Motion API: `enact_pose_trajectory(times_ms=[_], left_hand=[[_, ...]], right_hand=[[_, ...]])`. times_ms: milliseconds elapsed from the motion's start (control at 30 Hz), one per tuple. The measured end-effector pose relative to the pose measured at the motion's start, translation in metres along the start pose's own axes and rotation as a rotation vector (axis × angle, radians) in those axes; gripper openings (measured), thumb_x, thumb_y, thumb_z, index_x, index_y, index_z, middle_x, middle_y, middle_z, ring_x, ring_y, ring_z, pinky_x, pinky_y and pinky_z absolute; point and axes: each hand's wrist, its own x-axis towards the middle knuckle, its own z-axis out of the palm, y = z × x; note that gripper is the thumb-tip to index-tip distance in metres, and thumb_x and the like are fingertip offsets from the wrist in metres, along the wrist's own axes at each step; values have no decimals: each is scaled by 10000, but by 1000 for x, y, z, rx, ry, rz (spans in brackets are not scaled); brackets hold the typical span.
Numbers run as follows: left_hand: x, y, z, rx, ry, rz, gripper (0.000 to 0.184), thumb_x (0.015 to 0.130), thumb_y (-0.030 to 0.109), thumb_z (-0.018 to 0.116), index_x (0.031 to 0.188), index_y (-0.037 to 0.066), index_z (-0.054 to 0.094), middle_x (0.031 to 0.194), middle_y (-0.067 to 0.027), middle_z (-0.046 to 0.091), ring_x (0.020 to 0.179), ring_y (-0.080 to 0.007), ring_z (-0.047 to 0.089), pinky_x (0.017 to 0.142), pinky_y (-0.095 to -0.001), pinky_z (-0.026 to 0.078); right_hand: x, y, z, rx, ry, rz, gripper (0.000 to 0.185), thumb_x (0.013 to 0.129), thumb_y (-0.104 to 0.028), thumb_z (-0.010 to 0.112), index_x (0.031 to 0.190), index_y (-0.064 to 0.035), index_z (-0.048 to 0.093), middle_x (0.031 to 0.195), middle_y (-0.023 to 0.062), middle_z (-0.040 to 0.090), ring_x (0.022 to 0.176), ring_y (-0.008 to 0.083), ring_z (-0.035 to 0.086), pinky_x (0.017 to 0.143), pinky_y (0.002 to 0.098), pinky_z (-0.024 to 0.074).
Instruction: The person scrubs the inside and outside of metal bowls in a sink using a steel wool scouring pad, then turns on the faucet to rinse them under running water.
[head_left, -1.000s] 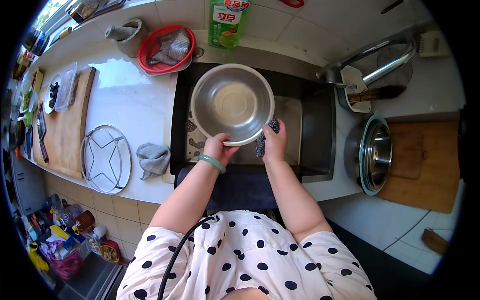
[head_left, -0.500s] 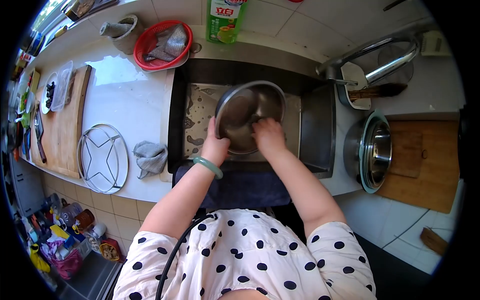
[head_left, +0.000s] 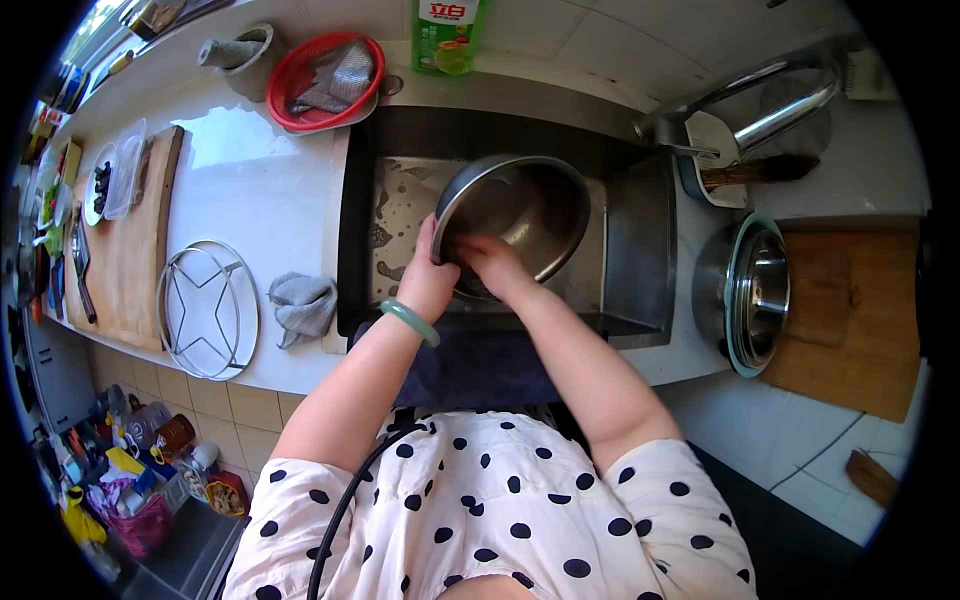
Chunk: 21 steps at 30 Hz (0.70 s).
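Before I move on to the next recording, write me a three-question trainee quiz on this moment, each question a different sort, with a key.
1. The left grip holds the metal bowl by its edge. Where is the right grip? A) on the faucet; B) inside the bowl; C) on the green bottle.
2. True or false: the grey cloth lies between the star-patterned rack and the sink.
3. Fill in: the green bangle is on the ____ wrist.

Key: 1 B; 2 true; 3 left.
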Motion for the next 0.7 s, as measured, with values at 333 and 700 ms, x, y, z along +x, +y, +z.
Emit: enact_pose_trajectory(times_ms=[333, 700], left_hand=[[-14, 30, -5, -161, -18, -95, 789, 659, -7, 458, 1382, 223, 240, 873, -103, 569, 584, -185, 524, 486, -297, 426], [15, 20, -35, -30, -117, -224, 660, 672, 38, 501, 1305, 161, 358, 847, -121, 583, 642, -221, 583, 483, -333, 502]], right_hand=[[11, 15, -13, -740, 105, -186, 191, 786, -134, 520, 908, -87, 660, 937, 98, 595, 969, 268, 536, 818, 375, 436], [-6, -18, -52, -880, 64, -596, 172, 756, -214, 578, 875, -114, 652, 977, 55, 583, 1023, 242, 503, 901, 380, 371]])
